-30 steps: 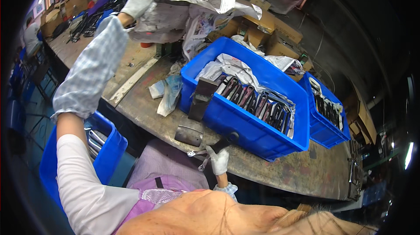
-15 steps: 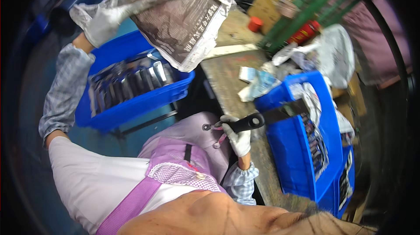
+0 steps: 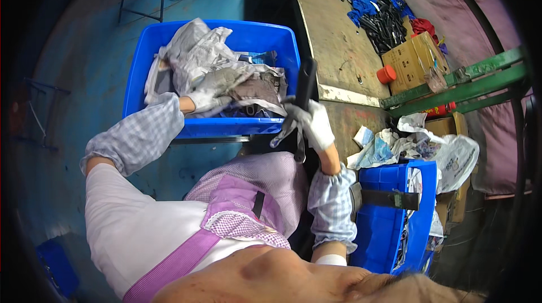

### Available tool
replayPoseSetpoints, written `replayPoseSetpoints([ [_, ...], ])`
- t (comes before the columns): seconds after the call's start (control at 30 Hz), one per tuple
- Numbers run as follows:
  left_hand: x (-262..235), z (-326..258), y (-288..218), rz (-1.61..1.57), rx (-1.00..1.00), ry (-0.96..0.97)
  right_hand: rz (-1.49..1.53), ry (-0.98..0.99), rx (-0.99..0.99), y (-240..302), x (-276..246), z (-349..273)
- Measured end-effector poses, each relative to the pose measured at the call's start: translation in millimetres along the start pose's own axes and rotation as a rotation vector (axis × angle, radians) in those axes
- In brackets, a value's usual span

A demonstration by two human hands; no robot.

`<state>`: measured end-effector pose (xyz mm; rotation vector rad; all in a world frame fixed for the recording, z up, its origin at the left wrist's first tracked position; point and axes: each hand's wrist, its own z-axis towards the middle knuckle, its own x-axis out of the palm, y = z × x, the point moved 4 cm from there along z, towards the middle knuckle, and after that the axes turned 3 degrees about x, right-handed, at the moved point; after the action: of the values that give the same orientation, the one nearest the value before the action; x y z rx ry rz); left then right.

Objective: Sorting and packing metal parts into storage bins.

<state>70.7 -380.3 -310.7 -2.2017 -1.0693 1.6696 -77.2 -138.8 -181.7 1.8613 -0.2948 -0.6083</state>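
Observation:
My gloved left hand (image 3: 212, 91) lies over crumpled newspaper (image 3: 197, 55) inside a blue plastic tub (image 3: 209, 128). Its fingers look stretched out flat on the paper, though motion blurs them. Dark and shiny pieces partly show from under the paper along the tub's near side. Beside the tub's near right corner, my gloved right hand (image 3: 316, 125) is closed around a long black handle (image 3: 305, 86). The handle stands nearly upright, with a hole at its lower end. A bit of grey cloth or glove hangs by those fingers; I cannot tell which.
On the right, a worn workbench (image 3: 327, 38) carries many black handles (image 3: 384, 29), a cardboard box (image 3: 409, 66) and a red cap (image 3: 385, 74). Green metal bars (image 3: 468, 80) cross it. Another blue tub (image 3: 378, 229) and a dark flat bar (image 3: 389, 198) are near my right sleeve. Stools stand far left.
My left hand has lowered the newspaper into the tub. My right hand has swung the black handle from pointing sideways to upright, closer to the tub. The view has turned too.

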Motion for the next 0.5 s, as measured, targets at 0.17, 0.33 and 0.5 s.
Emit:
replayPoseSetpoints([
  [0.17,36.2,19.1,10.1,0.041,0.158,0.066,0.021,0.14,-0.033,1.7,45.9,102.1],
  [0.33,-26.9,8.8,14.7,0.176,0.294,-0.021,-1.023,0.308,-0.478,-88.0,77.7,194.4],
  [0.5,-58.5,-42.1,88.6,0.544,-0.04,-0.164,-0.896,0.364,0.12,-154.8,54.3,207.8],
])
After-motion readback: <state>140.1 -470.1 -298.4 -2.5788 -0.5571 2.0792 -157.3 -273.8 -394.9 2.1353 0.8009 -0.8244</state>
